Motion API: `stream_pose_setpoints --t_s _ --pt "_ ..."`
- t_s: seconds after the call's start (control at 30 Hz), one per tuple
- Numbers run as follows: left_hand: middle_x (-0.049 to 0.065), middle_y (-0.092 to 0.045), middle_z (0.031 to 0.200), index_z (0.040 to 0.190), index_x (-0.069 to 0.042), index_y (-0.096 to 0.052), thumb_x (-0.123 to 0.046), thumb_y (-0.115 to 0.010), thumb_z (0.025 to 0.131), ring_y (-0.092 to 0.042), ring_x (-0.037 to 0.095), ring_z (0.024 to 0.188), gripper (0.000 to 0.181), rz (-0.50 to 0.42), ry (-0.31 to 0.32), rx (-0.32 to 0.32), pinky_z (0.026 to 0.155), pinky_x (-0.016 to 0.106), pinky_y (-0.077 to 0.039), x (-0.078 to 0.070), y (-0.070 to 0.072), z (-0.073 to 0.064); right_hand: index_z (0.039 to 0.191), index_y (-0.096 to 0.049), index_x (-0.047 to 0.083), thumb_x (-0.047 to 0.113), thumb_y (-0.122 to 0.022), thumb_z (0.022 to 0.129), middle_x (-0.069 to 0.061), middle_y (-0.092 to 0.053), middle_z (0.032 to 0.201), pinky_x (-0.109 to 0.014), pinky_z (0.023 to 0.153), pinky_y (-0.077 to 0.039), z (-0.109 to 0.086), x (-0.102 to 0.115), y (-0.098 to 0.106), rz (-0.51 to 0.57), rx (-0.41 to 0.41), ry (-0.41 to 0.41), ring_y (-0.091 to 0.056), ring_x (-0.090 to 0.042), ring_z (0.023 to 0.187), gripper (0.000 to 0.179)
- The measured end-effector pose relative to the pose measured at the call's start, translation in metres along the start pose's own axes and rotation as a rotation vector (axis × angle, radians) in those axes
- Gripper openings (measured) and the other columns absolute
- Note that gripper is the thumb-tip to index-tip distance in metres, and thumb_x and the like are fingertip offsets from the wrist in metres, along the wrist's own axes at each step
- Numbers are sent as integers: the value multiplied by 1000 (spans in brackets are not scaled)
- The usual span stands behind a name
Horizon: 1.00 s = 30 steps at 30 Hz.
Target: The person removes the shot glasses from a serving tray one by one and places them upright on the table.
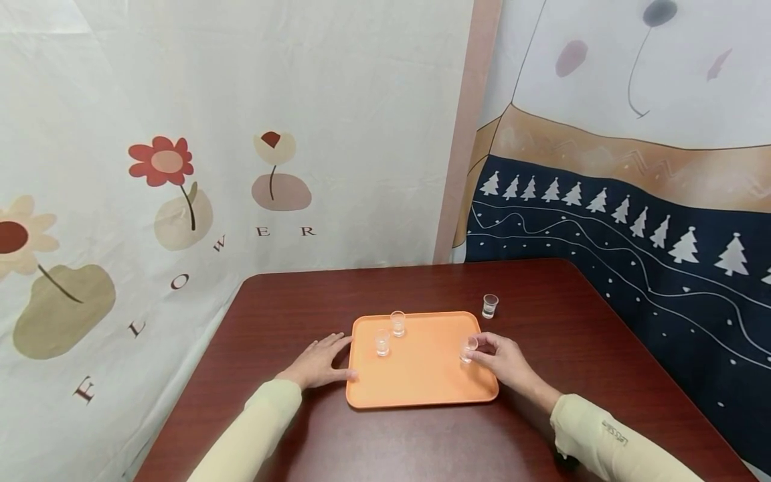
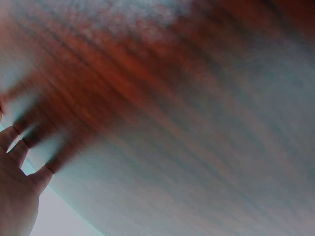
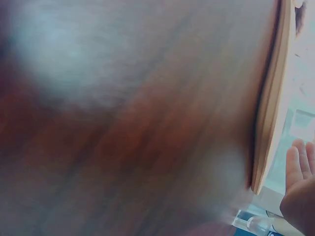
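An orange tray (image 1: 421, 385) lies on the table, carrying several small clear shot glasses. My right hand (image 1: 506, 365) pinches a shot glass (image 1: 465, 353) between thumb and fingers at the tray's right side. Toward the tray's left stand a nearer shot glass (image 1: 382, 343) and a farther shot glass (image 1: 398, 325). Off the tray, beyond its back right corner, another shot glass (image 1: 490, 306) stands on the table. My left hand (image 1: 319, 363) rests beside the tray's left edge with fingers extended, its thumb touching the rim. In the left wrist view, the left hand (image 2: 19, 177) shows spread fingers.
The dark red wooden table (image 1: 289, 301) reaches back to a pale cloth (image 1: 361, 134) printed with flowers. At the right hangs a dark blue cloth (image 1: 602, 268) with white trees. The tray's side edge (image 3: 270, 118) runs along the right of the right wrist view.
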<state>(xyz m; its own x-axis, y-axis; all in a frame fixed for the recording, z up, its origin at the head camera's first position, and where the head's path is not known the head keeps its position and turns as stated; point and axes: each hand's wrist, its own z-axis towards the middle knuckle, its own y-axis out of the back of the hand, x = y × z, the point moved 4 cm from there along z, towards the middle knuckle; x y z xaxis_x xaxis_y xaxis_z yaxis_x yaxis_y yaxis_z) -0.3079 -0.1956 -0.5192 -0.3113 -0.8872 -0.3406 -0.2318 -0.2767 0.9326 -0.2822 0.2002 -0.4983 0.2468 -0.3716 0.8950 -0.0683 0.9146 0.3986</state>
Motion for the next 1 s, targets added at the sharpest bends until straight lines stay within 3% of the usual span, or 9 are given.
stream_pose_setpoints --t_s 0.2,0.67,1.0 --pt "16 -38 155 153 -17 -41 -73 -68 77 -28 32 146 98 5 -11 -5 117 56 -19 -1 1 0 113 -71 1 18 -81 84 -8 -72 94 -22 64 -54 8 2 8 -51 -94 -59 -66 -14 81 35" --pt "15 -37 155 153 -18 -41 -72 -68 76 -28 32 146 98 -9 -8 6 117 56 -19 -3 4 0 116 -69 2 26 -80 86 -14 -73 102 -16 70 -51 25 -9 33 -185 -339 -115 -70 -27 94 40" --pt "17 -37 155 153 -15 -40 -73 -68 76 -28 34 145 101 -10 -7 13 116 57 -20 0 2 -1 114 -68 1 27 -75 89 -18 -71 105 -41 85 -49 34 -26 38 -221 -460 -252 -66 -31 98 37"
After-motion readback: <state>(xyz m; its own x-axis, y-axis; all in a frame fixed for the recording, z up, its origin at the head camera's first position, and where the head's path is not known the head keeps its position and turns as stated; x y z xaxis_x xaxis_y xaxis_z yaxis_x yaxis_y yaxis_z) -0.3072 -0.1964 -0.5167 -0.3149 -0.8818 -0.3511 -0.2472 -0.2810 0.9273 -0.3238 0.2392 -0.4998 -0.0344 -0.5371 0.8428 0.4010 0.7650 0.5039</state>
